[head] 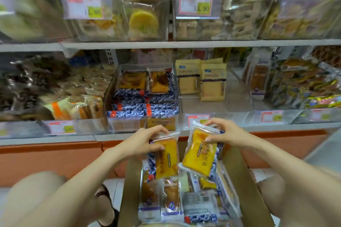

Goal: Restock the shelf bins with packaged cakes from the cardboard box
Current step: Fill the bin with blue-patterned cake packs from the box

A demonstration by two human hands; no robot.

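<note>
My left hand (145, 140) grips the top of a clear-wrapped yellow cake packet (167, 158) with a blue patterned edge. My right hand (227, 132) holds a second yellow cake packet (200, 155), tilted. Both packets hang just above the open cardboard box (238, 169), which holds several more wrapped cakes (171, 201). Straight ahead on the lower shelf stands a clear bin (142, 97) partly filled with the same blue-patterned packets.
To the right of that bin is a clear bin (238, 96) with two tan upright packs (213, 81). More filled bins and price tags (196, 4) line the upper shelf. The white shelf edge (46, 139) and an orange base panel (48, 160) run below. My knees flank the box.
</note>
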